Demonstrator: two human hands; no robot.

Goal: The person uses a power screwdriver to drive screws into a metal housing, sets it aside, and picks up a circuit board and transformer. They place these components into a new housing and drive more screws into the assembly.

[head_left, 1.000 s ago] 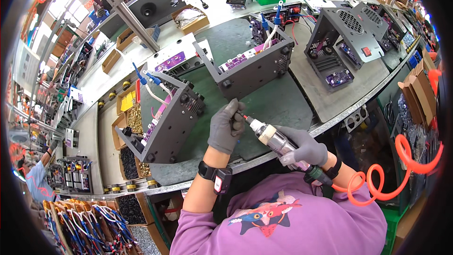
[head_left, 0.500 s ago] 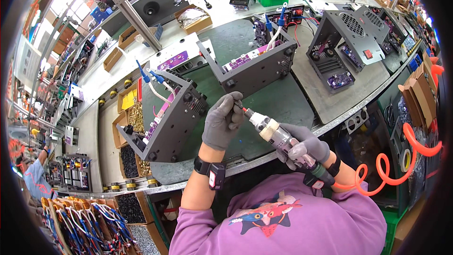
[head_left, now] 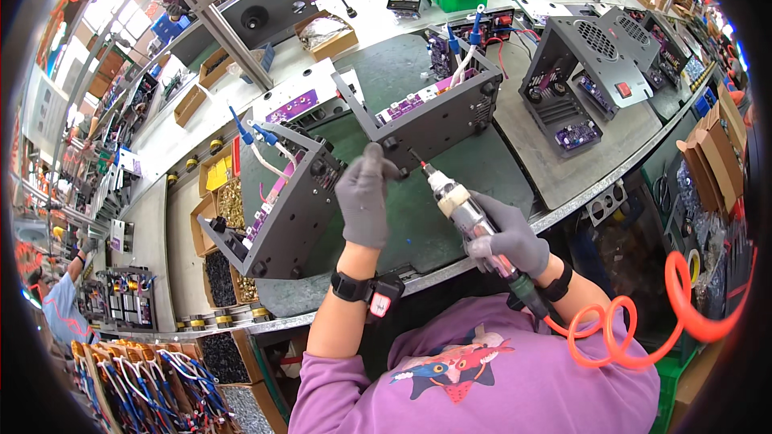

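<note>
My right hand (head_left: 511, 241) is wrapped round a pneumatic screwdriver (head_left: 466, 213). Its red-collared bit points up and left at the side of a dark grey metal housing (head_left: 434, 138), and a small dark piece seems to sit at the tip. My gloved left hand (head_left: 366, 201) is close to that housing's lower left corner, near a round black foot (head_left: 390, 144). Its fingers are drawn together; a small dark bit shows by the fingertips, too small to name. To its left leans another grey housing (head_left: 281, 221), with white cables rising from it.
An orange coiled hose (head_left: 619, 337) runs from the screwdriver to the right. An open housing with vent holes (head_left: 591, 40) stands at the right. Small-parts boxes (head_left: 229, 201) line the left, with cable bundles (head_left: 153, 386) below. Another person's arm (head_left: 76, 265) shows far left.
My left hand has come off the screwdriver bit and moved slightly left and up. The right hand has turned the screwdriver more upright, bringing its tip nearer the housing.
</note>
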